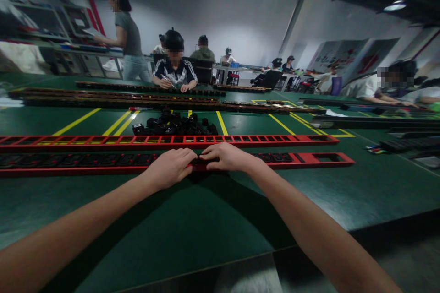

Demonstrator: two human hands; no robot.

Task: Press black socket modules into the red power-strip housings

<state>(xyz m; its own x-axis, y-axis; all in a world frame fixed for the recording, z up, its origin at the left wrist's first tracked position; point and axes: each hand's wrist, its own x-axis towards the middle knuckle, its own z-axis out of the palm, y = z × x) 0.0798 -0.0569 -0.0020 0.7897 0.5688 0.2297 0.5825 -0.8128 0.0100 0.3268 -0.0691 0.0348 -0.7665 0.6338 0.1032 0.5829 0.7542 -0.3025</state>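
Note:
A long red frame (330, 160) lies across the green table, with a row of black parts (85, 160) set in its slots. Over the middle of this frame, my left hand (173, 165) and my right hand (225, 158) nearly meet at the fingertips. Both hands have their fingers closed around a small dark piece between them, too hidden to make out. Just behind runs a second red frame (319, 139) whose slots look mostly unfilled. Beyond that sits a heap of black parts (175, 123).
Long dark strips (120, 97) lie farther back on the green table (165, 233), which has yellow tape lines. A person (174, 64) sits opposite, holding a pen-like tool. Bundled wires (376, 149) and dark bars are at the right. Another person (127, 32) stands at the back left.

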